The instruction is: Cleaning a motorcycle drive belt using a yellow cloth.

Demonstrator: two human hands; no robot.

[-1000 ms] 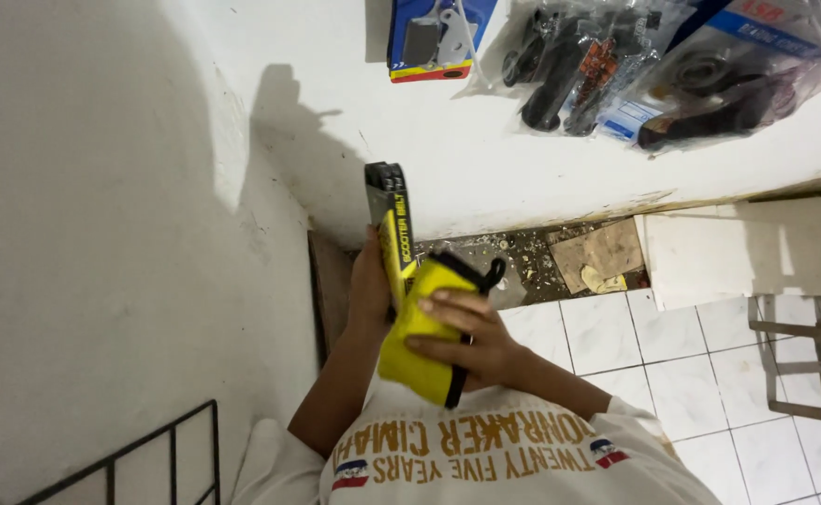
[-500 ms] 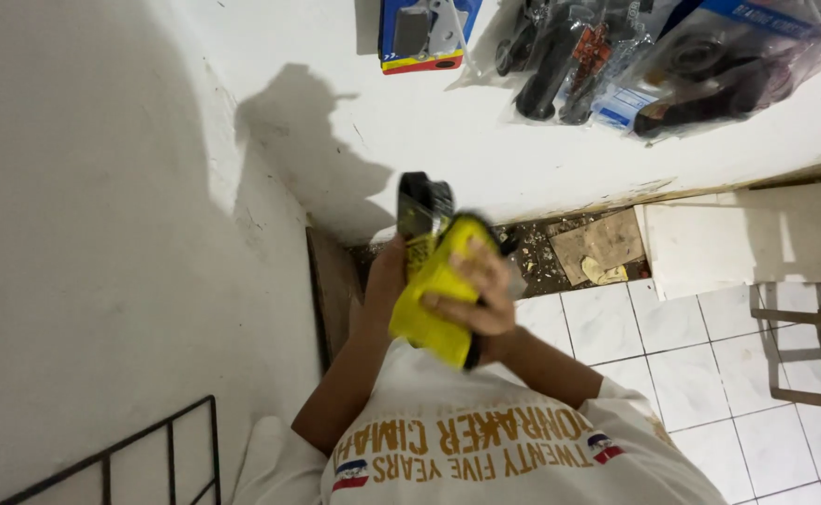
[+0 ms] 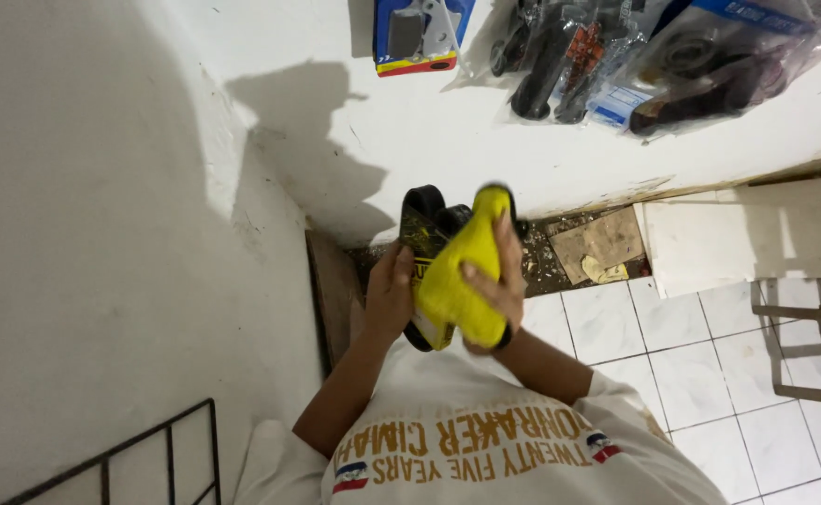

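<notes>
I hold a yellow and black hand tool (image 3: pixel 426 245) in front of my chest. My left hand (image 3: pixel 388 297) grips its black body from the left side. A yellow cloth (image 3: pixel 462 281) is wrapped over the tool, and my right hand (image 3: pixel 497 281) presses that cloth against it with the fingers spread over the fabric. Only the dark upper end of the tool shows above the cloth.
A white ledge (image 3: pixel 410 131) runs ahead, with a packaged tool on a blue card (image 3: pixel 420 36) and bagged black tools (image 3: pixel 607 56) on it. White floor tiles (image 3: pixel 672 355), broken rubble, a wooden stool frame (image 3: pixel 817 341) at right, a black wire rack (image 3: pixel 148 463) at lower left.
The tool has tilted from upright to lying shorter against my hands, and the yellow cloth has slid up over more of it. The view has shifted slightly downward.
</notes>
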